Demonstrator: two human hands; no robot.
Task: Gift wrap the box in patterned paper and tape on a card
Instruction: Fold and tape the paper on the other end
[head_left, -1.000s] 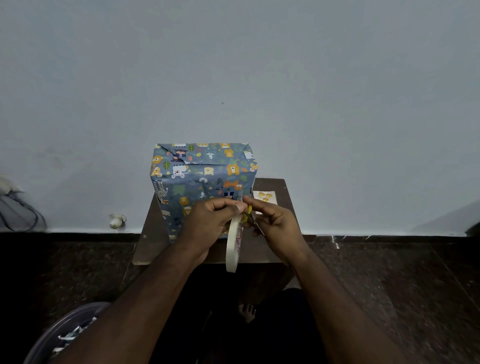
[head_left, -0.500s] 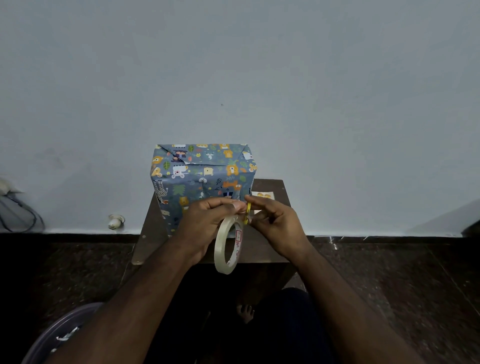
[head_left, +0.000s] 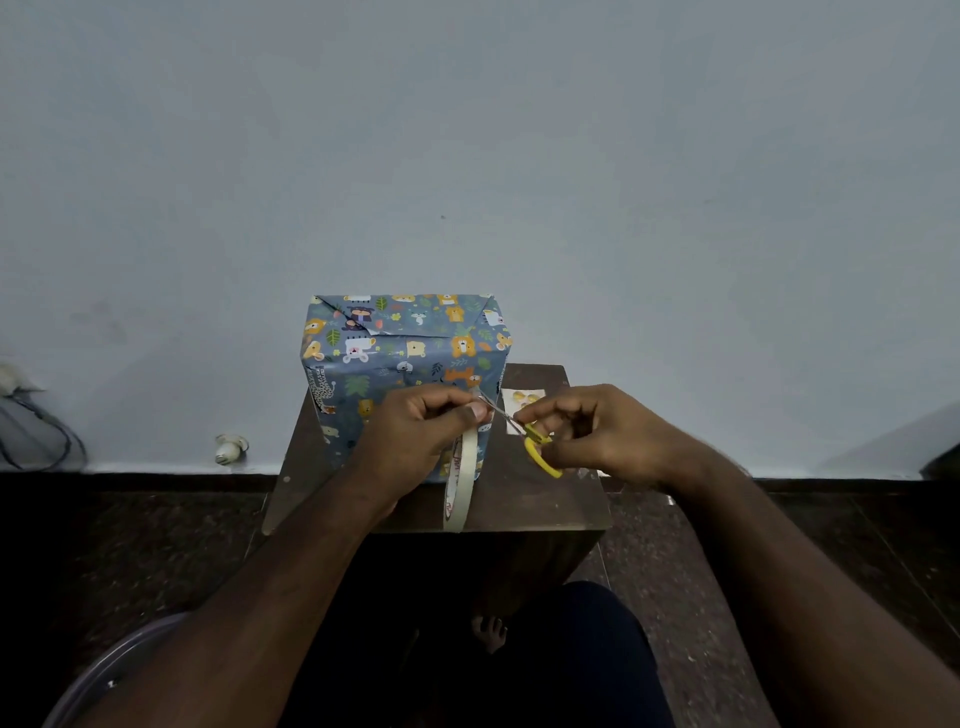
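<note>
A: On the small brown stool (head_left: 550, 499) at the wall we see the box (head_left: 400, 364), wrapped in blue paper with little animals and leaves. It fills the stool's left half and stands upright, its folded top flap facing us.

B: And at about three o'clock from the box we find the card (head_left: 522, 402), pale with yellow marks, lying flat on the stool just beside the box's right edge. Part of it is hidden behind the scissors.

A: We see the left hand (head_left: 415, 436) in front of the box's lower right corner. Its thumb and forefinger are pinched together on the tape pulled off the tape roll (head_left: 460, 480), and the roll hangs on edge below the hand, at six o'clock from that pinch.

B: The right hand (head_left: 602, 436) is at three o'clock from the left, the two apart. Its fingers curl through the yellow handles of the scissors (head_left: 519, 428), and the blades point toward ten o'clock, their tips reaching the left thumb.

A: Whether the blades are parted on the tape, we cannot tell; they are too thin here.

B: Further out we note a pale bulb-like thing (head_left: 231, 449) on the floor at nine o'clock, dark cables (head_left: 36, 431) at the far left edge, a round tub rim (head_left: 104, 670) at seven o'clock, and a bare foot (head_left: 488, 631) under the stool.
</note>
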